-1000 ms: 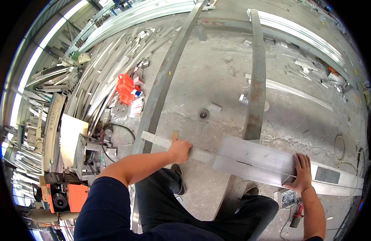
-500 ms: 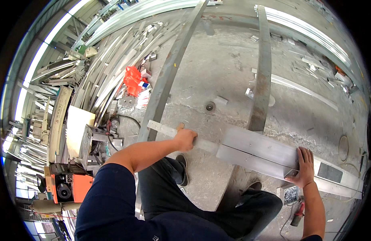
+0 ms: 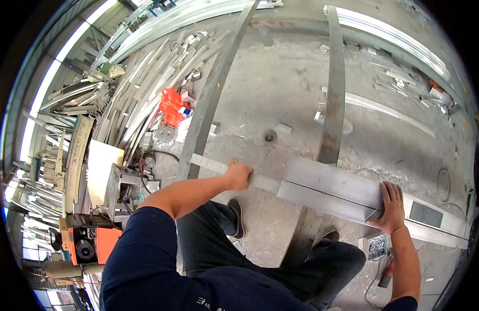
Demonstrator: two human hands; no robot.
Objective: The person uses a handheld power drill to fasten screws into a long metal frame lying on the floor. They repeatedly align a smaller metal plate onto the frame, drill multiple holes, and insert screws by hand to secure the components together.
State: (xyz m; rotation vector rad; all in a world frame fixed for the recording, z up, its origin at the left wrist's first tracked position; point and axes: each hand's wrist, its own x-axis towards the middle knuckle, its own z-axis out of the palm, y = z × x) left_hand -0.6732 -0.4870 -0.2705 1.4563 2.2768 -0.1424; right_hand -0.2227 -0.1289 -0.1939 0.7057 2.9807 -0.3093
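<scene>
My left hand (image 3: 239, 176) is closed round a flat, pale metal bar (image 3: 211, 164), which slants from the left steel beam toward a grey metal profile. What the curled fingers hide beneath them cannot be made out. The profile (image 3: 330, 191) is broad and box-like, with a dark lengthwise seam along its top. It lies across the right steel beam (image 3: 330, 119). My right hand (image 3: 391, 208) grips the profile's right end, fingers over the far side and thumb at the near edge. Beyond that end, a long pale bar with a dark rectangular patch (image 3: 425, 214) stretches right.
The left steel beam (image 3: 213, 93) runs away from me. Long metal offcuts (image 3: 141, 98) and a red plastic bag (image 3: 172, 106) lie beyond it. An orange machine (image 3: 102, 244) stands at lower left. A box of small metal parts (image 3: 375, 247) and a red-and-black power tool (image 3: 386, 272) are near my right forearm.
The whole view has shifted slightly. Both hands keep nearly the same places on the bar and the profile, and neither has let go.
</scene>
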